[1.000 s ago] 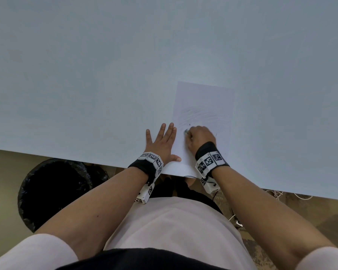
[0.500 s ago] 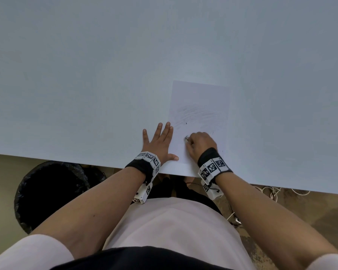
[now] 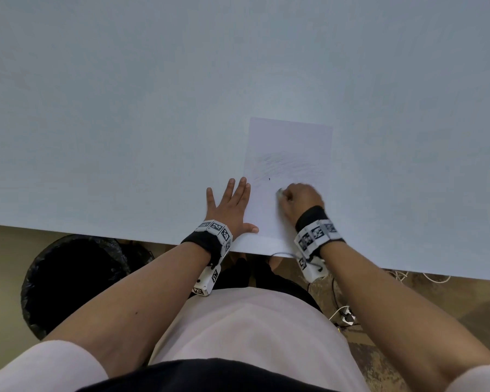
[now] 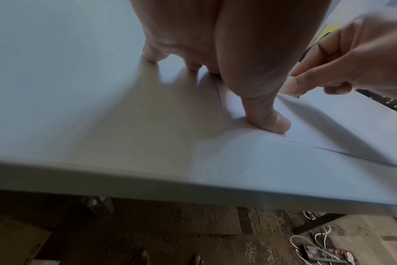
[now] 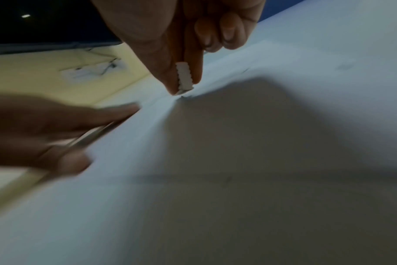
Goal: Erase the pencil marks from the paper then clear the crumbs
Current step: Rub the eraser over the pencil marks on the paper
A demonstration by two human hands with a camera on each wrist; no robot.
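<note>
My left hand (image 3: 229, 206) lies flat with fingers straight and spread, its thumb (image 4: 270, 120) pressing the near left corner of the paper (image 3: 290, 142) onto the pale counter (image 3: 125, 108). My right hand (image 3: 301, 200) has a curled grip, thumb and forefinger pinching a small white ribbed eraser (image 5: 184, 77) with its tip down on the sheet. Faint grey pencil marks (image 3: 286, 165) cross the paper's middle, just beyond that hand. A black-lined bin (image 3: 74, 278) stands on the floor below the counter's edge.
</note>
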